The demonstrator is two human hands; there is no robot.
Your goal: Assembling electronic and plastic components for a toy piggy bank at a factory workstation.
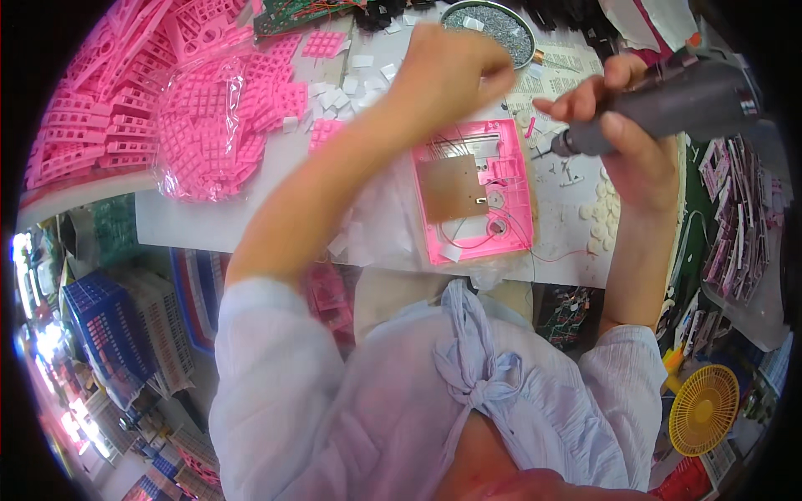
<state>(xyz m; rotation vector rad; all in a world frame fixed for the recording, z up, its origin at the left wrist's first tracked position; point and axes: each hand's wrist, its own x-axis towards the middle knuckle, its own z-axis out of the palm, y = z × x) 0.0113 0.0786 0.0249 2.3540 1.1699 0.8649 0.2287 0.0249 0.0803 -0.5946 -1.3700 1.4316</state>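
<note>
My right hand [639, 159] is wrapped round a dark grey electric screwdriver [697, 100], its thin bit pointing left just off the housing's right edge. A pink plastic housing [525, 179] lies face down on the table in front of me. Inside it sit a brown circuit board [451, 188], thin wires and a small round part [497, 227]. My left hand [451, 75], a little blurred, hovers beyond the housing's far edge, beside a round dish [533, 46] of small metal screws [501, 29]. Its fingers are curled together; whatever they may hold is too small to make out.
Pink keypad-like parts [213, 125], some bagged in clear plastic, pile up at the left. White square pieces [334, 98] are scattered beside them. Cream round pieces [601, 209] lie right of the housing. A green circuit board [292, 17] rests at the back; a yellow fan [704, 409] stands lower right.
</note>
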